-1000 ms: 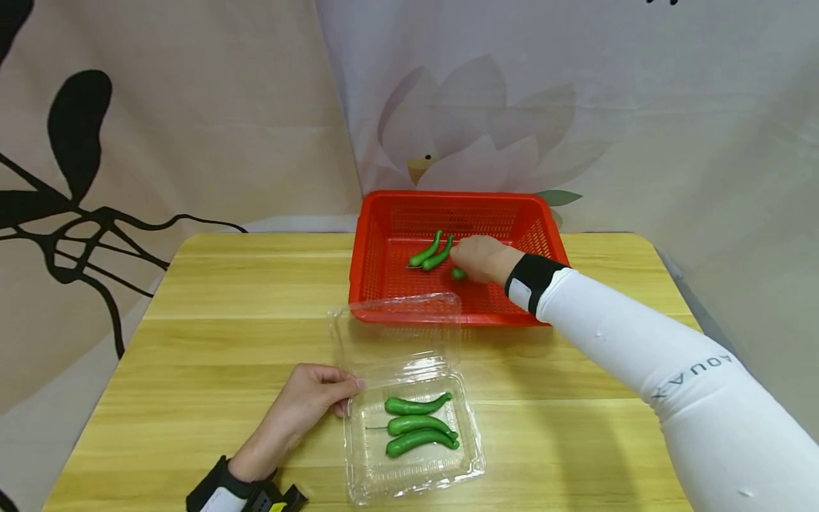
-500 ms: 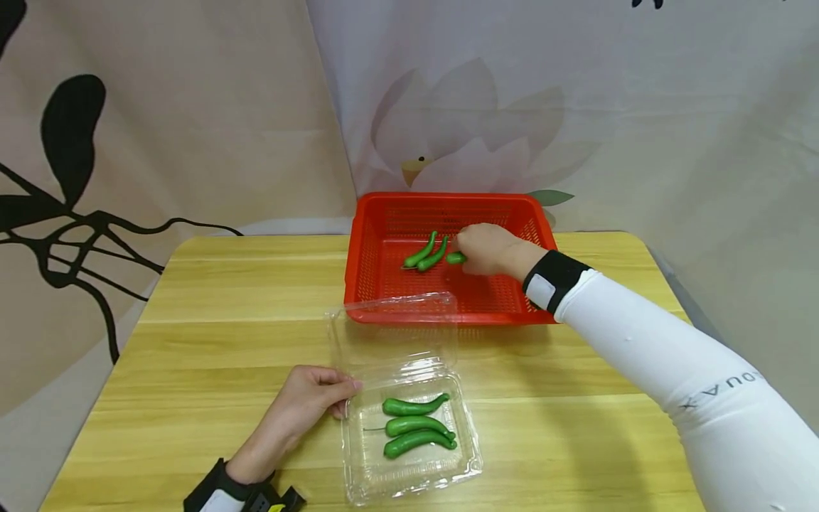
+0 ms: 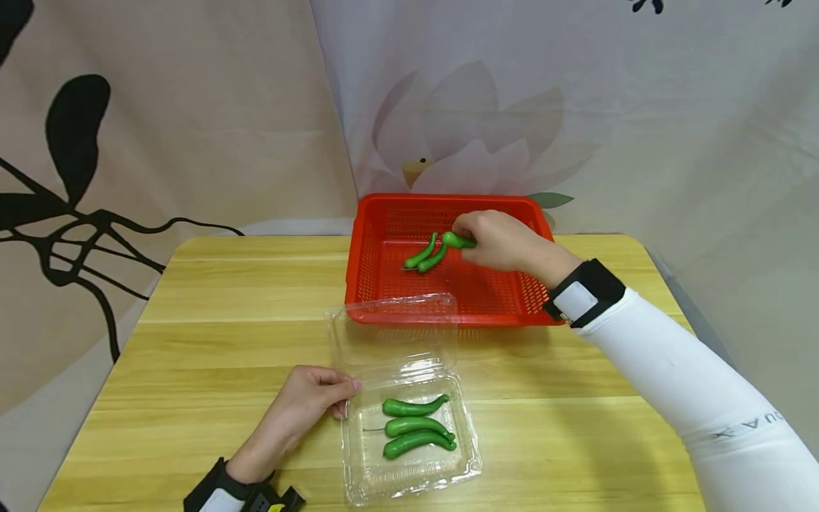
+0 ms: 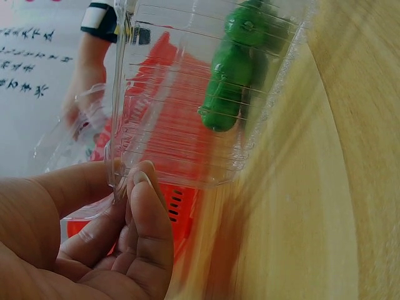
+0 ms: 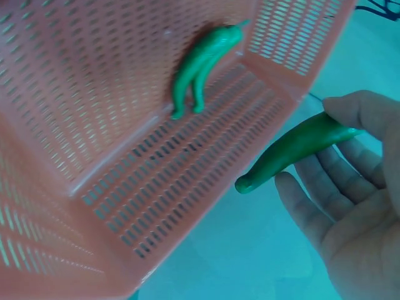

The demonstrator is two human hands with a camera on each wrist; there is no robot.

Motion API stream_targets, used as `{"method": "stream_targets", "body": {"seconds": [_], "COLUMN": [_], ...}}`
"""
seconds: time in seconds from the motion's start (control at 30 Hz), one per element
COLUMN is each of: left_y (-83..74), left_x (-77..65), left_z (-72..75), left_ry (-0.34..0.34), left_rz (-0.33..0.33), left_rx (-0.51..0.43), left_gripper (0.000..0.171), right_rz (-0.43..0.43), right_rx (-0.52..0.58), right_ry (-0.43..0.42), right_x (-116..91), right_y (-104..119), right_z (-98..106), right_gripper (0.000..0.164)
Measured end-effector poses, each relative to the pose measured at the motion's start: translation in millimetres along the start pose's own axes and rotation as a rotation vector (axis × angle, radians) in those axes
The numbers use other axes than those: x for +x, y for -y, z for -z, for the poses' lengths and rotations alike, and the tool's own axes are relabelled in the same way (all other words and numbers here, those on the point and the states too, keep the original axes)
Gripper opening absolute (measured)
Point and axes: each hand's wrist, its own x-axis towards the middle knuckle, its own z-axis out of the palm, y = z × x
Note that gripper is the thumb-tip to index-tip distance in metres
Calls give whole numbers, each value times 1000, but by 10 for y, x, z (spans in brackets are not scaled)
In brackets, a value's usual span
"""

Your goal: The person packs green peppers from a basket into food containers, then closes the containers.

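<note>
- Right hand: pinches one green pepper between thumb and fingers, one end sticking out past the fingertips.
- Green pepper: over red basket in head view.
- Two peppers: in basket, side by side, near right hand.
- Left hand: pinches side edge of clear container.
- Three peppers: in container, near left hand.

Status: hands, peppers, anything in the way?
Right hand holds pepper at red basket. Left hand grips clear box, three peppers inside. Lid open, nothing visibly blocking.
</note>
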Motion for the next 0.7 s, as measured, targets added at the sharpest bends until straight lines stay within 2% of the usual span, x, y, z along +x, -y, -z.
{"method": "stream_targets", "body": {"seconds": [0.27,0.7], "left_y": [-4,-17], "left_x": [-7,-7], "left_z": [-7,-16], "left_ry": [-8,-25], "left_rz": [9,30], "left_rx": [10,8], "left_gripper": [21,19], "right_rz": [25,65], "right_rx": [68,91], "right_ry": [-85,-171], "right_x": [-144,-332], "right_y": [81,257], "right_z": [47,136], "right_gripper": [18,25]}}
